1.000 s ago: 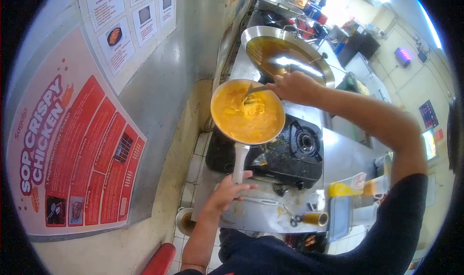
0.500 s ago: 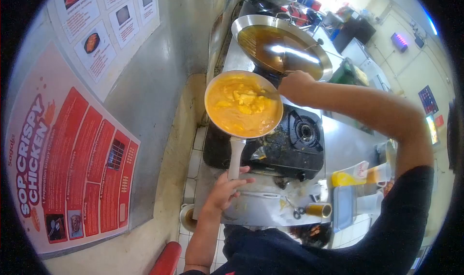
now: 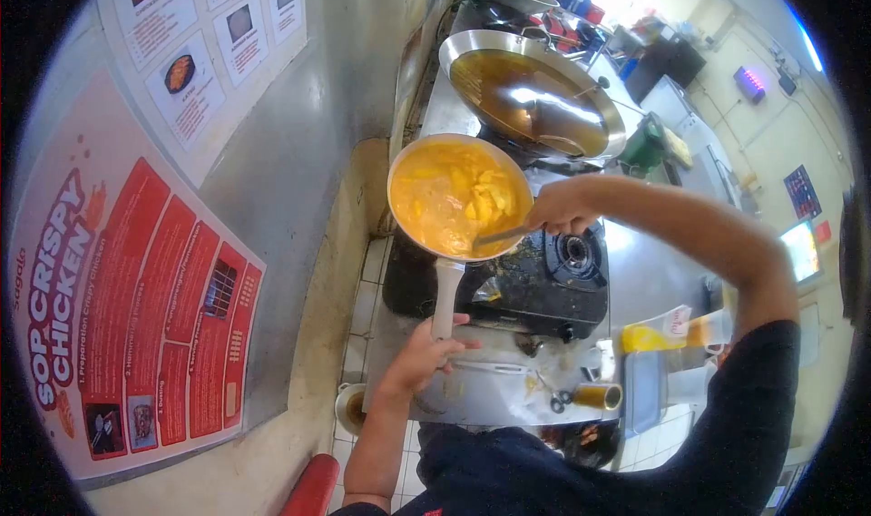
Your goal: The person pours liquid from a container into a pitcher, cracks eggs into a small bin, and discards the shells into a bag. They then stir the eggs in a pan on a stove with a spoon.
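My left hand (image 3: 422,357) grips the pale handle of a frying pan (image 3: 446,300), some of its fingers sticking out to the side. The pan is over the left part of a black gas stove (image 3: 526,303). Inside lies a runny yellow-orange egg mixture (image 3: 435,189), with thicker yellow lumps toward the right. My right hand (image 3: 561,206), closed, holds a slim, flat spatula (image 3: 501,235); its tip dips into the mixture near the pan's lower edge, and its grip end is hidden in my fingers.
Beyond the pan stands a wide wok (image 3: 451,55) of brown oil. Tongs (image 3: 490,367), scissors (image 3: 561,400) and a gold can (image 3: 597,395) lie along the counter's near edge. A yellow bottle (image 3: 653,333) and a blue-grey tray (image 3: 644,389) are at right. A wall borders the left.
My right hand has moved from the pan's far right side toward me, bringing the spatula to the near edge. The lumps have shifted and spread. My left hand keeps its hold.
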Motion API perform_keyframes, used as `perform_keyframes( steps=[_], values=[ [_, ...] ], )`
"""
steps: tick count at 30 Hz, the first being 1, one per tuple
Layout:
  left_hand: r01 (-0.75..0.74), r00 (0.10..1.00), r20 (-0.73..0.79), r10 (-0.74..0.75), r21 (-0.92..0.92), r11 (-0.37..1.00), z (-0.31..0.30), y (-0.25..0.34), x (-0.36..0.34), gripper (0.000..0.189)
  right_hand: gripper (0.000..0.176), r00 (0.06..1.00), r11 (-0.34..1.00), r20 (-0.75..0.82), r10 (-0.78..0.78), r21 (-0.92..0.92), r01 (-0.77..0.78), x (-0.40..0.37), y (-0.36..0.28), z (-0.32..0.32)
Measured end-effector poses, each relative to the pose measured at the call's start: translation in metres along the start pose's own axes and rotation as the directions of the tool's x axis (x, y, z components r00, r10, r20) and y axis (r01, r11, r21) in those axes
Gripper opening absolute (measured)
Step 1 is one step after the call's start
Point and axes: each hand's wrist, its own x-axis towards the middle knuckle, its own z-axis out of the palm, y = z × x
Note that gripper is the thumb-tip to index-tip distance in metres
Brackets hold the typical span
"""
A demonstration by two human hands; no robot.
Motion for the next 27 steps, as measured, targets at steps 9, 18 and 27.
perform_keyframes(
  steps=[9, 18, 27],
  values=[
    [0.019, 1.000, -0.002, -0.019, 0.022, 1.000, 0.001, 0.001, -0.001, 0.053, 0.021, 0.735, 0.666, -0.373, -0.567, -0.733, 0.141, 0.013, -0.034, 0.009],
    [-0.031, 1.000, -0.005, 0.030, -0.118, 0.993, 0.001, -0.003, -0.001, 0.050, 0.022, 0.639, -0.009, -0.182, -0.747, -0.959, -0.284, -0.047, -0.058, -0.030],
    [-0.035, 0.998, 0.040, 0.047, -0.256, 0.966, -0.002, -0.015, 0.003, 0.051, 0.014, 0.646, 0.057, -0.247, -0.722, -0.952, -0.299, -0.004, -0.035, -0.049]
  ],
)
